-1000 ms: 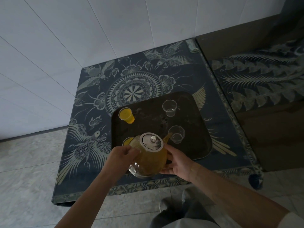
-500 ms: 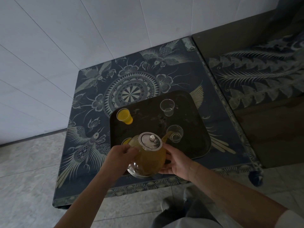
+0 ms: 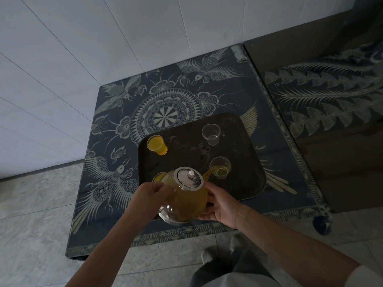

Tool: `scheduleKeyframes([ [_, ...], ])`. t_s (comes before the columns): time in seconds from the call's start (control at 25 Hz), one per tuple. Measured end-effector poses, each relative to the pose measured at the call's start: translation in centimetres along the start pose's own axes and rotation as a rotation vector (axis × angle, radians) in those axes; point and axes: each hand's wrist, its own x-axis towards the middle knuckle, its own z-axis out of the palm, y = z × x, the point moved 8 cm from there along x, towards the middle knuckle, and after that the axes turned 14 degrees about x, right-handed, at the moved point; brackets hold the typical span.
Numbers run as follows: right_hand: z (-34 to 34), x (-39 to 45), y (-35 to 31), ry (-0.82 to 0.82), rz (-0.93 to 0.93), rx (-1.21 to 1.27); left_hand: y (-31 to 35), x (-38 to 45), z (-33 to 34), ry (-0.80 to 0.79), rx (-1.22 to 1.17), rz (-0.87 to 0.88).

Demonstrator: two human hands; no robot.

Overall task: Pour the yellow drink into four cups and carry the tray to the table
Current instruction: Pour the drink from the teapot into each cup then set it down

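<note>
One patterned blue tabletop [image 3: 116, 129], one dark tray [image 3: 244, 183] near its front right edge, bare cloth behind and left. One glass teapot [image 3: 184, 201], tilted, gripped by left hand [image 3: 149, 197] and right hand [image 3: 221, 206] together. Four cups: two full [image 3: 156, 145] [image 3: 158, 176], one empty [image 3: 211, 134], one [image 3: 221, 168] now taking yellow drink, dry half a second ago.

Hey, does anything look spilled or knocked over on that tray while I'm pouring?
Nothing stands out. The yellow stream from the teapot lands inside the near right cup, and the cups in view stand upright on the dark tray. The tray does show pale smudges near its middle, but no yellow puddle.
</note>
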Motion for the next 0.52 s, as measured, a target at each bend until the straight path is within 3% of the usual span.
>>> scheduleKeyframes([
  [0.52,0.16,-0.02,0.28,-0.01,0.017,-0.003,0.41,-0.31,-0.13,-0.011,0.009,-0.011],
])
